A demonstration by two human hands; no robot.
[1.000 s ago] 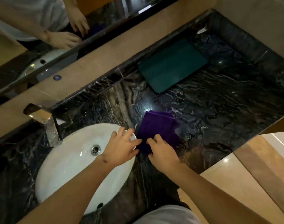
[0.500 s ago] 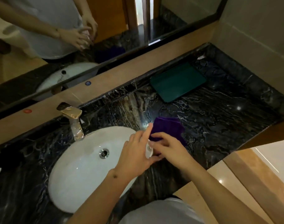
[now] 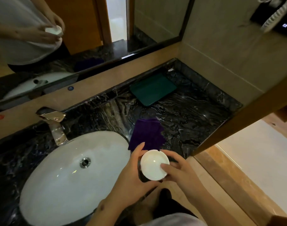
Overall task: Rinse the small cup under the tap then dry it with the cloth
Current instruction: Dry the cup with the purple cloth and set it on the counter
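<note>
Holding the small cup point(image 3: 154, 164) in both hands, just beside the sink point(image 3: 61, 173) at its right rim, above the counter's front edge. Left hand point(image 3: 133, 170) cradles the cup from below and from the sink side, fingers curled up round its wall. Right hand point(image 3: 177, 168) grips the side away from the sink, thumb lying over the rim into the white interior. Mouth faces up; interior reads pale and glossy, and whether it is wet cannot be told.

Change: one second ago both hands were down at the cloth point(image 3: 147, 136) and no cup showed. Half a second ago a white object sat pinched between them. Now the cup is lifted clear of the counter and fully in view. Judgement: pickup is complete, rinse not begun. No water visible at the tap point(image 3: 53, 121).

Room to move: the basin lies open, nothing in it but the drain point(image 3: 85, 161). The path from the cup across the sink's right rim toward the spout looks unobstructed. The rim itself is the edge to mind when swinging the cup across.

Beyond the cup, the cloth lies flat on the counter point(image 3: 188, 121), touching the sink's right rim, near enough for the drying step. Farther from the sink, against the back wall, a dark green tray point(image 3: 153, 91) sits well apart. Mirror point(image 3: 74, 38) behind the sink.
</note>
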